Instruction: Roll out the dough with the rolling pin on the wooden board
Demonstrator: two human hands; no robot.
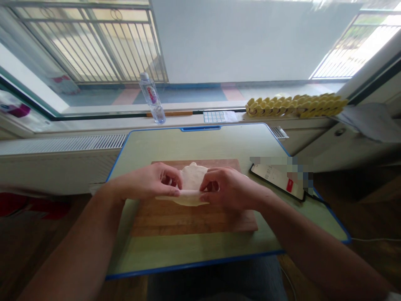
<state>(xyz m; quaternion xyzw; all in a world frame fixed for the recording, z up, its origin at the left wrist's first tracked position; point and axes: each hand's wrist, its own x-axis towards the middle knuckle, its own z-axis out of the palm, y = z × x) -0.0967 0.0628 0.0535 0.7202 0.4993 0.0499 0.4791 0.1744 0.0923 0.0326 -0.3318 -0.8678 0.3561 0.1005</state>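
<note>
A thin, pale sheet of dough [193,177] lies on a wooden cutting board [191,221] in front of me. Its near part forms a raised roll or fold running from side to side, with a flat edge showing closer to me. My left hand [163,180] pinches the left part of this fold between thumb and curled fingers. At the right part, my right hand [225,188] is closed on the dough in a similar pinch. The fingers cover both ends of the fold, and the right hand hides some of the sheet behind it.
The board rests on a pale green folding table [156,144] with a blue rim. To the right lies a phone [277,179] showing a timer. Beyond the table, a plastic bottle [152,99] and stacked yellow egg cartons [294,105] stand on the windowsill.
</note>
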